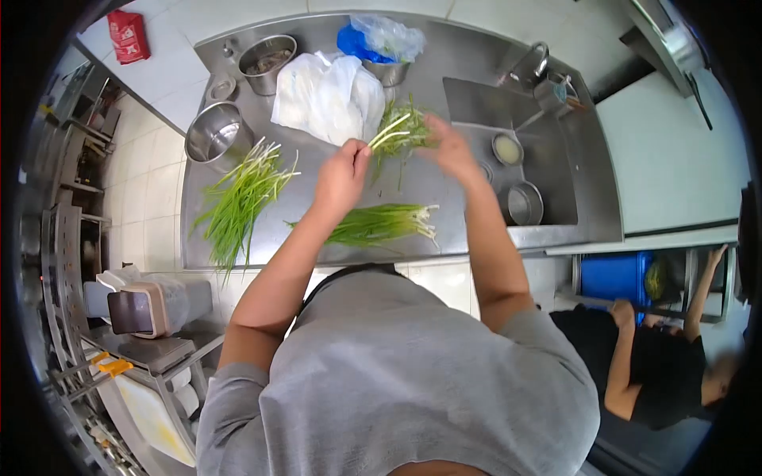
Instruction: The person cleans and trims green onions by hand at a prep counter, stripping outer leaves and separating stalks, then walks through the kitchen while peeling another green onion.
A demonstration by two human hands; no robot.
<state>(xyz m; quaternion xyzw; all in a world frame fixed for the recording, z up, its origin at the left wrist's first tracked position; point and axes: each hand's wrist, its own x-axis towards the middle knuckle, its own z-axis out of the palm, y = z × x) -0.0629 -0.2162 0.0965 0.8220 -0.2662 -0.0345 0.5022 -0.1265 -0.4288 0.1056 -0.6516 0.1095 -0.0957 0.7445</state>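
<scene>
My left hand (343, 176) is closed around a few green onion stalks (393, 132), whose white ends point up and right. My right hand (450, 148) is beside them on the right, blurred by motion, so its fingers cannot be made out clearly. Loose green trimmings (409, 123) lie behind and between the hands. One bunch of green onions (377, 224) rests near the counter's front edge, below my hands. Another bunch (248, 194) is spread out at the left, its green tips hanging over the edge.
Behind my hands are a white plastic bag (327, 97) and a pot with a blue bag (361, 44). Metal pots (216, 135) stand at the left. A sink (559, 186) holding bowls is at the right. A person in black (663, 369) is at the lower right.
</scene>
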